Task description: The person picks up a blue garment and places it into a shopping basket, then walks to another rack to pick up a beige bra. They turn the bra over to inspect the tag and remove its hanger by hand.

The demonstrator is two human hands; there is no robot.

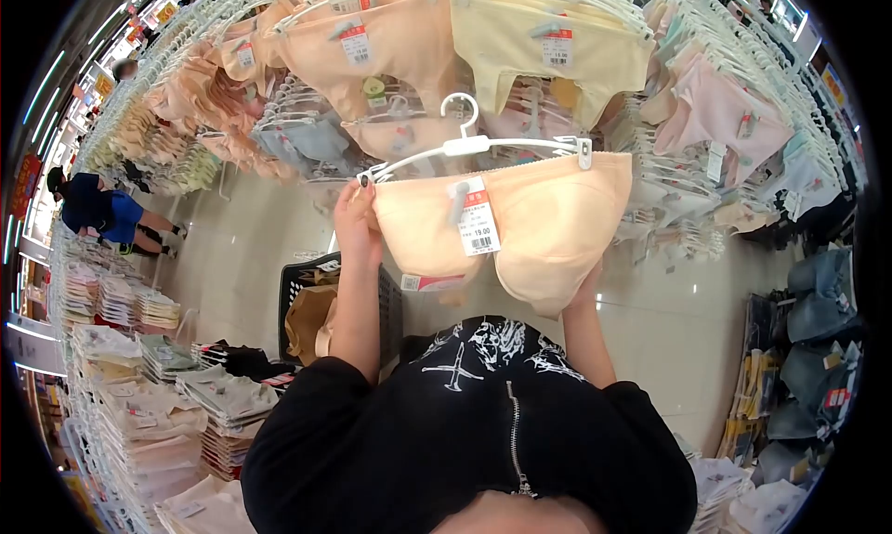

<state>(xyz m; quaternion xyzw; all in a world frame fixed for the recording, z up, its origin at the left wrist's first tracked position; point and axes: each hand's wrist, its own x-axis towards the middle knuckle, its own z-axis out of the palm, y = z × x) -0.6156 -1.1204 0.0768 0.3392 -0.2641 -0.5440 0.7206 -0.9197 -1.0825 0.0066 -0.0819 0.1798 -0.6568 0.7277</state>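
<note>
In front of my chest hangs a peach bra (557, 227) with moulded cups, clipped to a white plastic hanger (465, 146) whose hook points up. A price tag (480, 232) reading 19.00 lies over its middle. My left hand (358, 214) is closed on the bra's upper left corner by the hanger clip, with dark nails showing. Against the lower side of the right cup rests my right hand (585, 288). Its fingers are hidden behind the cup, so I cannot see how they are bent.
Ahead, racks hold peach bras (316, 56) and pale yellow ones (520, 56) on hangers. A dark shopping basket (390, 302) with a brown bag (311, 320) stands on the floor at my left. Folded-looking garments (139, 413) fill racks lower left. Another person (98, 209) stands in the left aisle.
</note>
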